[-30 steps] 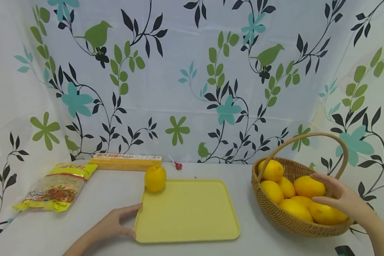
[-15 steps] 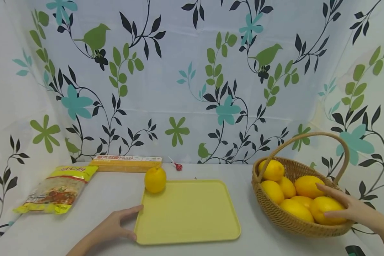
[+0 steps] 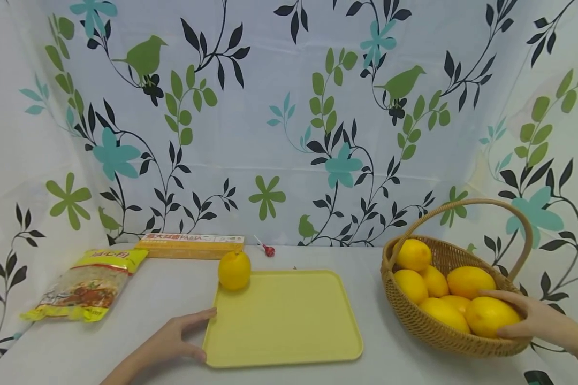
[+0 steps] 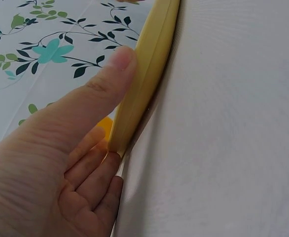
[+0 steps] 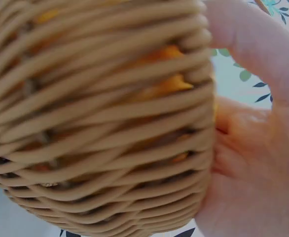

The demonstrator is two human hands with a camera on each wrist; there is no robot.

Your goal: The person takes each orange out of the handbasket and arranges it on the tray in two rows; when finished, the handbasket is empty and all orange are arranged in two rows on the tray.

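In the head view my left hand [image 3: 173, 339] touches the left edge of a yellow tray [image 3: 289, 321], thumb and forefinger spread along it. The left wrist view shows the thumb against the tray's rim [image 4: 152, 59] and other fingertips at its corner. My right hand [image 3: 544, 318] reaches over the right rim of a wicker basket [image 3: 424, 323] and grips a lemon [image 3: 490, 316], thumb on the near side, fingers beyond. Basket weave hides most of that grip in the right wrist view. Several more lemons [image 3: 469, 282] lie in the basket. One lemon [image 3: 234, 270] stands at the tray's far left corner.
A bag of dry food [image 3: 86, 286] lies at the left. Behind the tray are a long pasta box [image 3: 190, 246] and a red lollipop [image 3: 268, 251]. The basket's tall handle [image 3: 472, 202] arches over the fruit. A patterned curtain [image 3: 270, 133] hangs at the back.
My right hand has come down onto the lemon at the basket's right side and closed round it. The basket has shifted slightly right. My left hand stays at the tray.
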